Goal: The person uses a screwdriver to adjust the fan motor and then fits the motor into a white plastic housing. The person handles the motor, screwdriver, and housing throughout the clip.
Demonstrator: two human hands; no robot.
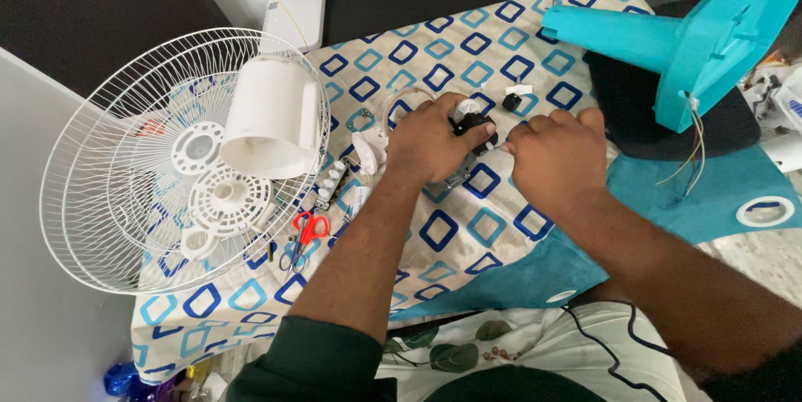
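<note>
Fingers of our left hand [434,147] pinch the black part [473,124] over the cloth [468,243]; right hand [555,160] fingers curl tight at its edge. Best we steady it low, near the scissors [305,231].

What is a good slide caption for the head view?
Two hands, left and right, hold a small black part beside a white fan grille.

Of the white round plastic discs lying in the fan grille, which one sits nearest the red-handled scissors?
The smallest disc, at the grille's lower edge, below the two larger discs.
</note>
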